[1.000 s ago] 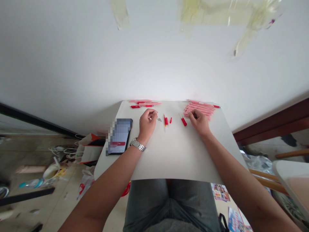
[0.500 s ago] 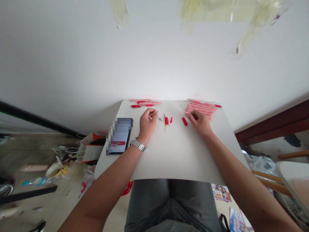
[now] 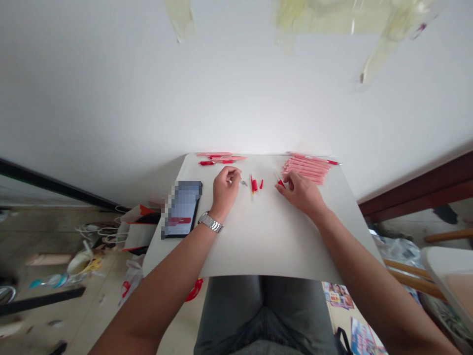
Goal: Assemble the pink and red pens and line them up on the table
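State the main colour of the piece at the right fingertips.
The piece is red; head view.

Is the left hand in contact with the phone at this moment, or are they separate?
Apart. The head view shows it: a strip of white tabletop is visible between the left hand and the phone.

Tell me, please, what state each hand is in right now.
Left hand: fingers curled; whether it holds anything cannot be told.
Right hand: thumb and fingers at the red piece; whether closed on it cannot be told.
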`<state>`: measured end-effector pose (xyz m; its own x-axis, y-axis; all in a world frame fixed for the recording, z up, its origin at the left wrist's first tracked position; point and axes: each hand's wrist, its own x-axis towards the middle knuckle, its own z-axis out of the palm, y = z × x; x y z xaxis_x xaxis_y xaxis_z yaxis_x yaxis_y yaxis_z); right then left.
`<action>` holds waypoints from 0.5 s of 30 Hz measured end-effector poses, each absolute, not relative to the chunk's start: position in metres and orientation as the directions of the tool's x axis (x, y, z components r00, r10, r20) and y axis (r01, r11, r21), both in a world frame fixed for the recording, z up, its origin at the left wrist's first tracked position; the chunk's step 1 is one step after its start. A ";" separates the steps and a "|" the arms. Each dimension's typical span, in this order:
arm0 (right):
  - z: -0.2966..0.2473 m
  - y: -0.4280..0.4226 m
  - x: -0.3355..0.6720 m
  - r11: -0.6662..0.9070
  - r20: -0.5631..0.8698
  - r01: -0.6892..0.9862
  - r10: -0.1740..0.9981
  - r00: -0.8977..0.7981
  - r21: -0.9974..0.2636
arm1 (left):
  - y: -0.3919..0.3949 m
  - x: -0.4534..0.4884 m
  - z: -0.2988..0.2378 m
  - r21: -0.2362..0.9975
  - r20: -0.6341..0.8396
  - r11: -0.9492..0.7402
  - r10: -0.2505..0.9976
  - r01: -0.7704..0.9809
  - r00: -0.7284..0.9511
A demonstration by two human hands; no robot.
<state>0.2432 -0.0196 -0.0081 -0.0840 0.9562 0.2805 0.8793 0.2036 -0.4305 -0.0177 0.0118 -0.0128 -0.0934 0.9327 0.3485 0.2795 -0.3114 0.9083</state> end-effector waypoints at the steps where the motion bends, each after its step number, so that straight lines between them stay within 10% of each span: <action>1: -0.009 -0.019 0.243 0.201 0.277 0.885 0.957 -0.087 -0.419 | 0.012 -0.017 -0.013 0.908 0.348 -0.312 0.933 0.279 -0.091; 15: -0.015 -0.014 0.240 0.183 0.254 0.912 0.963 -0.092 -0.366 | 0.010 -0.016 -0.009 0.884 0.374 -0.329 0.924 0.333 -0.078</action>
